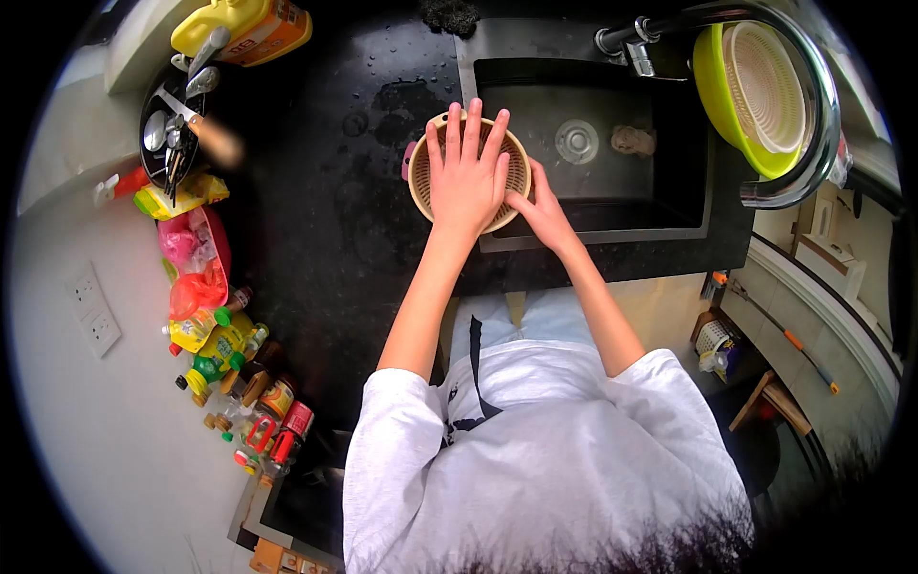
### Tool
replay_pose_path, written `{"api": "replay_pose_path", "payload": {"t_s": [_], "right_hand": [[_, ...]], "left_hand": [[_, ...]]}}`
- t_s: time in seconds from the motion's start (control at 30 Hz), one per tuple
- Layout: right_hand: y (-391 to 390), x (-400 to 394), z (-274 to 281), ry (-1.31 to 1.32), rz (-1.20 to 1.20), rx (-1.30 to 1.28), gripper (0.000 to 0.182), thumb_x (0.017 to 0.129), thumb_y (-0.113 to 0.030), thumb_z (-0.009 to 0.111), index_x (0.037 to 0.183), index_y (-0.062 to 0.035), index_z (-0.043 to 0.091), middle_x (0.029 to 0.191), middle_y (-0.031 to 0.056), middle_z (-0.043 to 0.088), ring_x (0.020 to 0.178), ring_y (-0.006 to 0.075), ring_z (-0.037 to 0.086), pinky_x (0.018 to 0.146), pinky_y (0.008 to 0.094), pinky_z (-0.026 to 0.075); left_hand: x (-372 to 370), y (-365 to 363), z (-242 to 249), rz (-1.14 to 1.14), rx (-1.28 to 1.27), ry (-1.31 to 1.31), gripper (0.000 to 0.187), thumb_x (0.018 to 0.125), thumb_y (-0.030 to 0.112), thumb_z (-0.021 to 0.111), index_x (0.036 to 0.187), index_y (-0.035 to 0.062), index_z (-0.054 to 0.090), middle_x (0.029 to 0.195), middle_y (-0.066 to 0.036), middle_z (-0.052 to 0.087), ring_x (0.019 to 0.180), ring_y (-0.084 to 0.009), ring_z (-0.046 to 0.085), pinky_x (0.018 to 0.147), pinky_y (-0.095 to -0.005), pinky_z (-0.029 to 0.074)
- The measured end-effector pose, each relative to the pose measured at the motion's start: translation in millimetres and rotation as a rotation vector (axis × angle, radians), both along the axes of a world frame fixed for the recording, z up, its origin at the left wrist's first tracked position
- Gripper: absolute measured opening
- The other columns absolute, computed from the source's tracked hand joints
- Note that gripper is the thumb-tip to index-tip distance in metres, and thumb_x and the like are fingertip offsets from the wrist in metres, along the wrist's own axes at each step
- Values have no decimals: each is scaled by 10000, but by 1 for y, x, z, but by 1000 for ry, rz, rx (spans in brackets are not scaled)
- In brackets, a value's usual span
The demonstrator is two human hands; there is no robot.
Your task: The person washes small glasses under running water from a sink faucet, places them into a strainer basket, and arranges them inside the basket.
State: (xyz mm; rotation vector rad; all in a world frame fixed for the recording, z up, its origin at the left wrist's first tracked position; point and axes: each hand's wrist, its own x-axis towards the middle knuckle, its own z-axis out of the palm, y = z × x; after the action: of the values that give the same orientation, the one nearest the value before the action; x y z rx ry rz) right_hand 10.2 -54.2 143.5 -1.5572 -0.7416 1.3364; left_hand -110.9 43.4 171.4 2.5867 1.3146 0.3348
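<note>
Two-handed support apparently steadies the basket point(518, 172), upper centre: left hand point(467, 182) atop, fingers spread; right hand point(548, 212) at its rim, pinch unclear.

I see a loose white T-shirt point(583, 459) with short, wide sleeves point(394, 421), a dark marking point(466, 424) and narrow black strap point(475, 354) in front, and pale blue trousers point(555, 318).

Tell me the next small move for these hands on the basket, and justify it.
Probably curl the left hand around the left rim of the tan basket. That hand is spread flat over the opening, the right hand is at the right rim, and the basket overlaps the left edge of the sink in view, so a two-sided hold should steady it.
</note>
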Motion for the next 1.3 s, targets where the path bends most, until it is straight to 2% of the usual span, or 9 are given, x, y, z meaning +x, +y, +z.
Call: {"api": "replay_pose_path", "payload": {"t_s": [0.03,0.1,0.3,0.43,0.53,0.77,0.8,0.9,1.3], "right_hand": [[-1,-3,-5,8,-8,-5,561,943,-188,603,1440,-18,406,1293,110,603,1149,189,601,992,344,475],[0,-6,-17,440,-105,-86,523,919,-161,625,1382,13,455,1313,95,584,1194,162,561,1026,321,439],[-2,-13,-5,426,-221,7,478,867,-145,678,1285,19,514,1191,73,606,1081,140,574,985,307,450],[7,16,42,76,-229,39,554,792,-201,766,1217,28,494,1156,119,630,1026,187,630,894,339,512],[10,41,85,-543,-165,-166,698,704,-335,813,1199,32,484,1092,230,642,1009,350,664,882,413,526],[23,61,153,-1251,-60,-295,650,662,-323,802,1118,36,508,1063,219,602,972,382,638,850,446,525],[23,61,153,-1361,0,-267,656,637,-307,811,1109,37,513,1046,197,579,965,369,616,825,445,523],[30,49,157,-1586,105,-205,660,606,-280,826,1107,18,516,1016,166,556,947,352,596,805,438,520],[52,25,162,-1796,175,-101,671,545,-221,832,1103,-9,525,969,138,534,890,339,574,725,430,495]], "left_hand": [[0,-1,0,3,11,3,536,985,321,509,1510,238,441,1598,-111,329,1493,-343,256,1207,-582,148],[2,0,-1,-3,19,5,535,985,320,505,1510,235,443,1599,-113,327,1493,-344,256,1207,-582,149],[4,3,3,20,-37,-108,536,987,289,482,1515,210,432,1603,-126,315,1493,-366,247,1204,-588,146],[29,6,2,15,-222,-495,555,1010,287,412,1549,166,363,1627,-152,253,1510,-396,176,1213,-573,88],[64,-3,-2,22,-375,-751,562,1034,308,328,1561,114,321,1636,-155,225,1522,-383,140,1221,-546,56],[151,-35,-7,28,-535,-1302,625,1061,410,260,1595,92,194,1657,-139,175,1543,-303,100,1239,-459,65],[169,-47,-13,136,-649,-1472,672,1035,332,403,1600,94,127,1640,-144,206,1534,-287,131,1239,-443,119],[194,-55,-17,180,-641,-1580,680,1033,330,412,1600,93,121,1639,-145,206,1533,-288,133,1239,-444,120],[212,-49,-20,282,-598,-1696,712,1027,324,447,1601,89,97,1638,-148,205,1529,-289,143,1241,-449,125]]}}
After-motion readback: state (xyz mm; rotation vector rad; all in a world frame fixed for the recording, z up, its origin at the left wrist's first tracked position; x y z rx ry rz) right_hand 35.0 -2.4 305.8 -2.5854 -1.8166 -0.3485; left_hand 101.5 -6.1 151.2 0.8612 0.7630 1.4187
